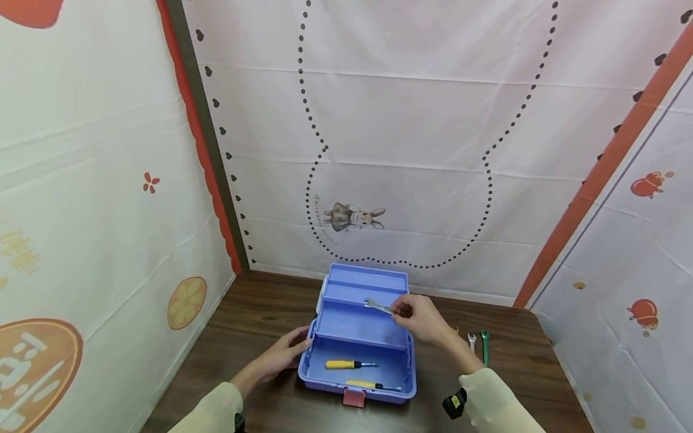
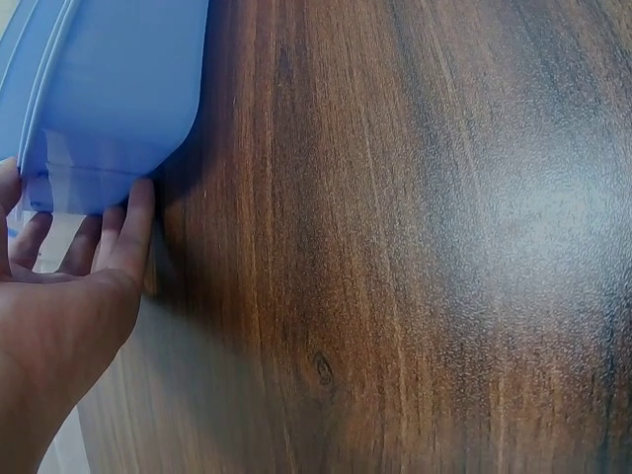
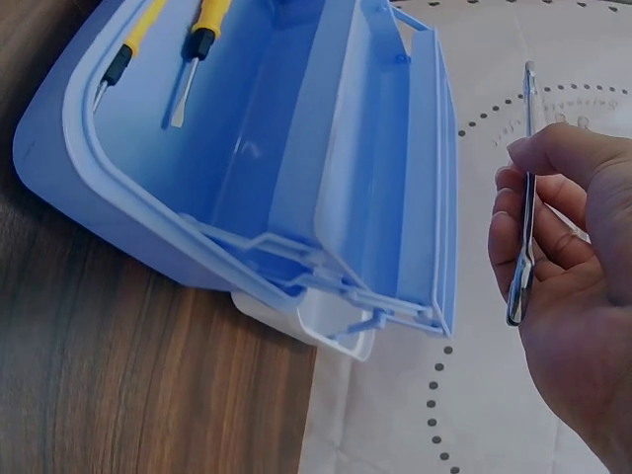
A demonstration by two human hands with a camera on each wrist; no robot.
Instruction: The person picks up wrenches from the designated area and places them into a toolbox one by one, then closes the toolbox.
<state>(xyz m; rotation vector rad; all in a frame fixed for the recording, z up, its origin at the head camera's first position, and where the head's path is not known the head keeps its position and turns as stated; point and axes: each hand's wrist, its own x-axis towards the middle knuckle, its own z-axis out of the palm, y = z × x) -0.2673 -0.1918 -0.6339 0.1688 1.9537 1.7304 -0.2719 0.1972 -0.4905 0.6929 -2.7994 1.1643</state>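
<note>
A blue toolbox (image 1: 357, 391) stands open on the table, its stepped trays (image 1: 363, 319) raised at the back. My left hand (image 1: 283, 356) grips its left side, thumb at the rim and fingers against the outer wall (image 2: 118, 109). Between thumb and fingers, my right hand (image 1: 425, 319) pinches a silver wrench (image 1: 379, 306), held above the trays with its open end pointing left. Seen from the right wrist, the wrench (image 3: 528, 217) is almost edge-on. Inside the box's bottom lie two yellow-handled screwdrivers, one further back (image 1: 341, 364) and one near the front wall (image 1: 363, 384).
On the table's right side lie a green wrench (image 1: 485, 346) and a silver wrench (image 1: 471, 341), the forearm close to them. A red latch (image 1: 354, 397) hangs at the box's front. Printed cloth walls (image 1: 411, 198) border the dark wooden table (image 1: 260, 307).
</note>
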